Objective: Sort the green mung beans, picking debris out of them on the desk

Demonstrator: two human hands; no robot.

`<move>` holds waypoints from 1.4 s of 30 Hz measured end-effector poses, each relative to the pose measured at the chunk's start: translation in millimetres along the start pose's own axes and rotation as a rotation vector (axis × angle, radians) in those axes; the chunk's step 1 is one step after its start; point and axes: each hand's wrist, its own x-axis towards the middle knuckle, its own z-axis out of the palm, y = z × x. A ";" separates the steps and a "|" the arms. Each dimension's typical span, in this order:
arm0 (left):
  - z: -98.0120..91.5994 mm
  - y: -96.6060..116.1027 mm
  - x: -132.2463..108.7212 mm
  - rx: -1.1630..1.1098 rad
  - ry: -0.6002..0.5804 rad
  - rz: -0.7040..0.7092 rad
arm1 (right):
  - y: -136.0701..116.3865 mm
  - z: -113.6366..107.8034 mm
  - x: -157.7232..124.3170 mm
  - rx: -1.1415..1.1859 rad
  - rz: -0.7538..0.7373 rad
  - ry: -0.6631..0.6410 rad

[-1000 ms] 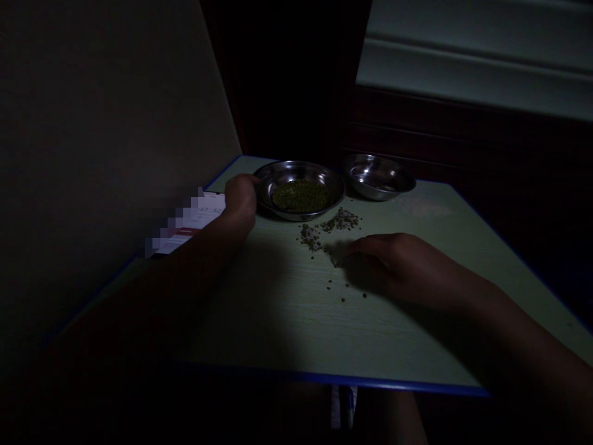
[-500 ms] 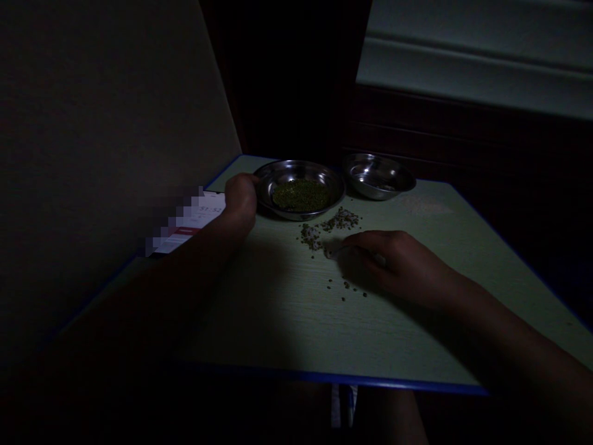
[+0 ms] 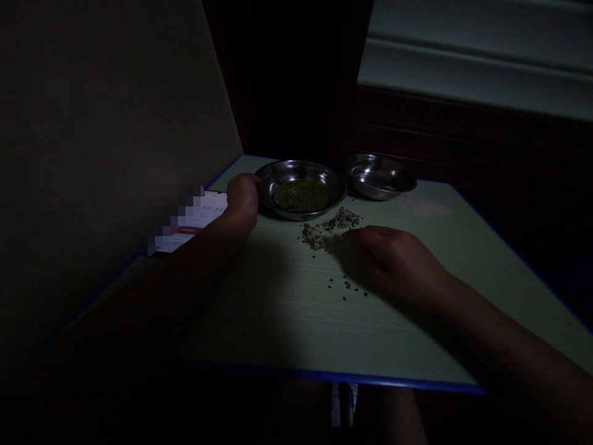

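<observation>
My left hand (image 3: 241,198) grips the left rim of a steel bowl (image 3: 337,188) that holds a layer of green beans (image 3: 301,194). My right hand (image 3: 393,256) lies palm down on the pale green table (image 3: 287,309), fingers stretched toward a small mixed pile of beans and pale grains (image 3: 330,225). Its fingertips reach the pile's near edge. A few loose green beans (image 3: 346,289) lie scattered just left of the right wrist. The room is dim and the fingers show only in part.
A second steel bowl (image 3: 378,175), nearly empty, stands behind and to the right of the first. A lit phone screen (image 3: 194,219) lies at the table's left edge. A wall rises on the left. The table's blue front edge (image 3: 324,377) runs close to me.
My right hand has slid forward and left across the table, from beside the loose beans up to the edge of the mixed pile. The left hand has stayed on the bowl's rim.
</observation>
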 end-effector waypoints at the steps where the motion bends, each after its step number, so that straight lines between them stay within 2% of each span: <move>1: -0.5 1.3 -0.9 -0.030 -0.004 -0.049 | -1.9 0.0 -0.7 -0.002 -0.023 -0.002; 4: -1.1 7.0 -4.5 -0.084 0.007 -0.131 | -6.6 0.3 -2.0 -0.010 -0.092 -0.012; 10: -0.3 11.2 -7.5 -0.121 0.021 -0.150 | -14.3 -1.2 -2.9 -0.096 -0.183 -0.027; 15: -0.2 7.9 -6.8 -0.139 0.019 -0.130 | -15.8 -4.5 -1.3 -0.146 -0.098 -0.035; 20: 0.6 8.9 -9.1 -0.152 0.030 -0.146 | -15.4 -5.6 2.3 -0.158 -0.037 -0.106; 24: 0.7 11.1 -10.2 -0.143 0.018 -0.156 | -12.0 -4.3 2.3 -0.112 -0.067 -0.125; 29: 0.1 11.5 -8.4 -0.109 0.030 -0.138 | -6.2 -2.2 -1.0 -0.019 -0.121 -0.076; 42: 1.1 6.9 -7.4 -0.138 0.013 -0.122 | -9.9 1.6 -1.8 -0.007 -0.131 -0.058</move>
